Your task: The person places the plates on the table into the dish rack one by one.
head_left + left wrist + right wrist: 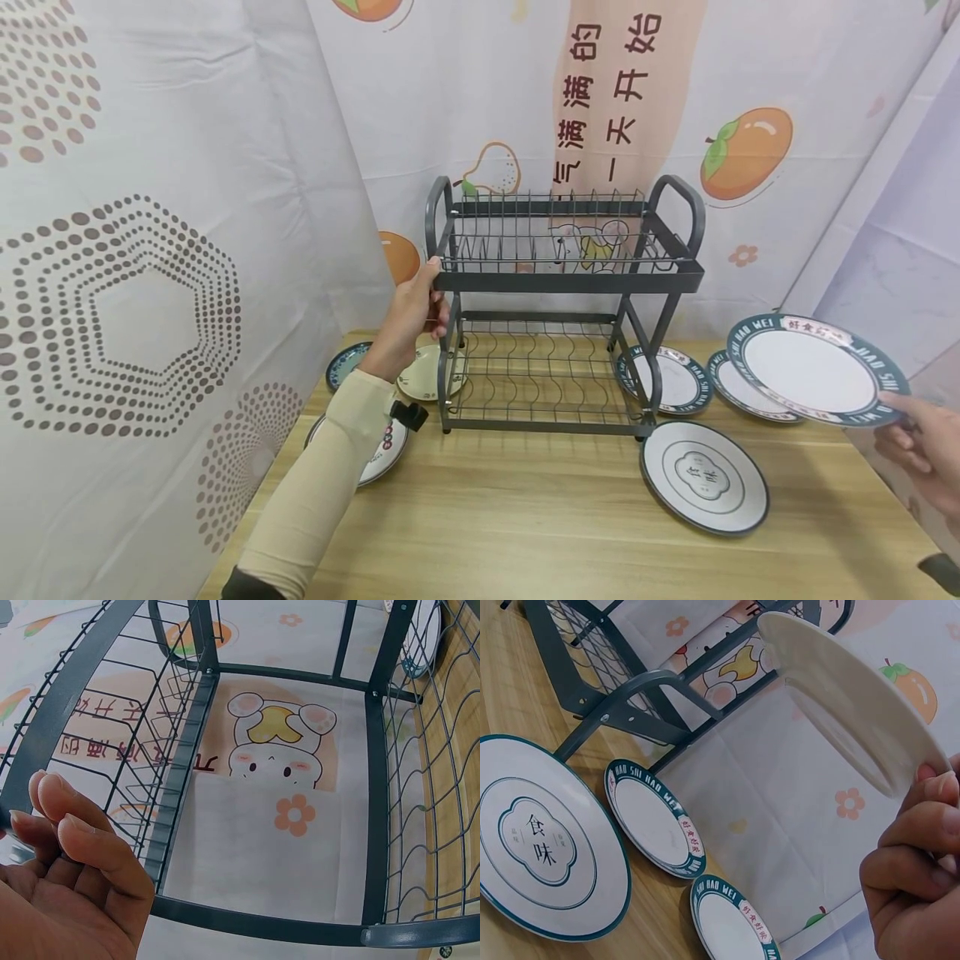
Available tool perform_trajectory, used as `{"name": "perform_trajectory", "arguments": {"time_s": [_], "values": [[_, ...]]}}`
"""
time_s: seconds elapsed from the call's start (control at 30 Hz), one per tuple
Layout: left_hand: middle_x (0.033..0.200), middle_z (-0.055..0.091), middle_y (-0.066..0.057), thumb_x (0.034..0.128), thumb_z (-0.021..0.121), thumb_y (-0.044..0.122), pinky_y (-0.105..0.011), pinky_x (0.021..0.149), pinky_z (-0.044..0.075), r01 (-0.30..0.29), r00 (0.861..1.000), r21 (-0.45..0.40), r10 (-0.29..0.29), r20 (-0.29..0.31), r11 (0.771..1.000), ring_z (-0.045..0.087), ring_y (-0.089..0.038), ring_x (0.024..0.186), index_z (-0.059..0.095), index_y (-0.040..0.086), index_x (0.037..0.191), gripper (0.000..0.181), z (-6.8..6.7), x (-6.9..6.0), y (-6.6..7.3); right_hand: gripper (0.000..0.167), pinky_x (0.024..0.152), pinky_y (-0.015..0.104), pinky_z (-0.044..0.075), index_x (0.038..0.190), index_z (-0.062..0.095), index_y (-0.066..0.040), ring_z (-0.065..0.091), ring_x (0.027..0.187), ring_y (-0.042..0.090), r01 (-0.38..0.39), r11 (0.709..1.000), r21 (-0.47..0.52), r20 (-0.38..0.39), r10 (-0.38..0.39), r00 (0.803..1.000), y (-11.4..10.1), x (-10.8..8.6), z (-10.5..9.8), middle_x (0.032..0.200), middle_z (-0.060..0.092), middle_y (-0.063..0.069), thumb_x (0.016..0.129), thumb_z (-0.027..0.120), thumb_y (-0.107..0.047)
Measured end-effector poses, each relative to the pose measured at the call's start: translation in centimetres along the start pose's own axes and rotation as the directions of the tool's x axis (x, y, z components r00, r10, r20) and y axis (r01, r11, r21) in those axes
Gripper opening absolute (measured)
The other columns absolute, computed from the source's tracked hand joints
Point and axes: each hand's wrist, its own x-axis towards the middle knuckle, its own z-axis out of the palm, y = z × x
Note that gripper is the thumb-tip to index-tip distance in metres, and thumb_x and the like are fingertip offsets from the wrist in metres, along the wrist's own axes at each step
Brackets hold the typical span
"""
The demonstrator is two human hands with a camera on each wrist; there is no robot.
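A dark two-tier dish rack (570, 282) stands on the wooden table, and no dishes are on its wire tiers. My left hand (417, 315) grips the left front corner of the upper tier; in the left wrist view its curled fingers (90, 832) lie by the dark rim. Out to the right, my right hand (926, 442) pinches the edge of a white plate (813, 371) with a green lettered rim, held tilted above the table. The right wrist view shows the pale underside of that plate (855, 697), with the thumb and fingers at its lower edge.
Right of the rack lie two green-rimmed plates (678, 382) (742, 387) and a larger white plate (705, 477) with a printed centre. On the left are a blue-rimmed plate (347, 362), a cream plate (420, 375) and a white plate (386, 454). A printed curtain (517, 100) hangs behind.
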Motion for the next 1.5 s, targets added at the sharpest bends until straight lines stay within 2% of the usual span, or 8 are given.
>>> {"name": "perform_trajectory", "arguments": {"time_s": [0.17,0.27,0.4,0.6,0.8,1.0,1.23,1.5], "values": [[0.063,0.054,-0.004,0.0983,0.049,0.070,-0.028,0.050,0.045,0.003,1.000,0.000,-0.003,-0.002,1.000,0.048,-0.016,0.047,0.044,0.010,0.077,0.064,0.0,0.0,0.1,0.053,0.042,0.031,0.002,0.112,0.074,-0.001,0.004,0.047,0.024,-0.003,1.000,0.024,0.016,0.002,1.000,-0.6,0.5,0.5,0.059,0.052,0.004,0.112,0.021,-0.001],[0.063,0.054,-0.004,0.0985,0.048,0.070,-0.030,0.050,0.045,0.001,1.000,0.004,-0.001,0.000,1.000,0.048,-0.016,0.047,0.044,0.010,0.077,0.064,0.0,0.0,0.1,0.052,0.043,0.032,0.003,0.114,0.075,-0.006,0.005,0.048,0.025,-0.014,1.000,-0.026,0.000,0.014,1.000,-1.1,0.7,0.9,0.057,0.046,0.005,0.113,0.023,-0.002],[0.062,0.054,-0.004,0.0990,0.048,0.070,-0.029,0.049,0.045,-0.014,1.000,0.008,0.014,0.001,1.000,0.049,-0.016,0.046,0.045,0.011,0.077,0.063,0.0,0.1,0.2,0.052,0.044,0.033,0.004,0.111,0.076,-0.006,0.005,0.046,0.026,-0.017,0.999,-0.048,0.003,0.017,1.000,-1.7,1.2,1.5,0.056,0.037,0.007,0.113,0.024,-0.003],[0.062,0.055,-0.004,0.0997,0.047,0.069,-0.028,0.049,0.044,-0.030,1.000,0.007,0.030,0.006,1.000,0.049,-0.016,0.046,0.045,0.010,0.078,0.063,0.0,0.2,0.5,0.049,0.046,0.035,0.005,0.111,0.076,-0.009,0.007,0.048,0.027,-0.030,0.996,-0.085,-0.039,0.027,0.999,-2.7,1.8,2.2,0.056,0.042,0.005,0.113,0.028,-0.005],[0.062,0.054,-0.004,0.0990,0.048,0.070,-0.029,0.049,0.045,-0.020,1.000,0.011,0.020,0.004,1.000,0.049,-0.016,0.046,0.044,0.010,0.077,0.063,0.0,0.0,0.7,0.050,0.044,0.034,0.007,0.111,0.076,-0.008,0.008,0.047,0.026,0.008,0.994,-0.110,-0.011,-0.009,1.000,-3.2,2.4,2.9,0.057,0.038,0.006,0.112,0.027,-0.003],[0.063,0.054,-0.005,0.0983,0.048,0.071,-0.029,0.050,0.045,-0.006,1.000,0.020,0.006,0.002,1.000,0.049,-0.017,0.047,0.044,0.010,0.077,0.064,0.0,-0.2,0.4,0.047,0.042,0.034,0.007,0.109,0.076,-0.008,0.009,0.048,0.026,0.002,0.993,-0.119,-0.045,-0.008,0.999,-3.6,2.8,3.4,0.055,0.045,0.004,0.112,0.030,-0.003],[0.062,0.055,-0.005,0.0987,0.047,0.071,-0.028,0.048,0.044,0.003,1.000,0.019,-0.003,-0.001,1.000,0.049,-0.017,0.046,0.045,0.011,0.077,0.064,0.0,-0.1,0.2,0.047,0.043,0.033,0.006,0.110,0.075,-0.005,0.007,0.045,0.026,0.030,0.996,-0.087,-0.012,-0.031,0.999,-4.0,3.4,3.9,0.054,0.044,0.004,0.112,0.028,-0.003],[0.062,0.055,-0.004,0.0976,0.047,0.072,-0.028,0.048,0.043,0.004,1.000,0.024,-0.004,-0.002,1.000,0.049,-0.017,0.046,0.045,0.011,0.077,0.065,0.0,-0.1,0.2,0.043,0.044,0.033,0.008,0.117,0.074,-0.010,0.009,0.047,0.025,0.046,0.990,-0.131,-0.009,-0.048,0.999,-4.5,3.8,4.2,0.057,0.046,0.002,0.113,0.031,-0.005]]}}
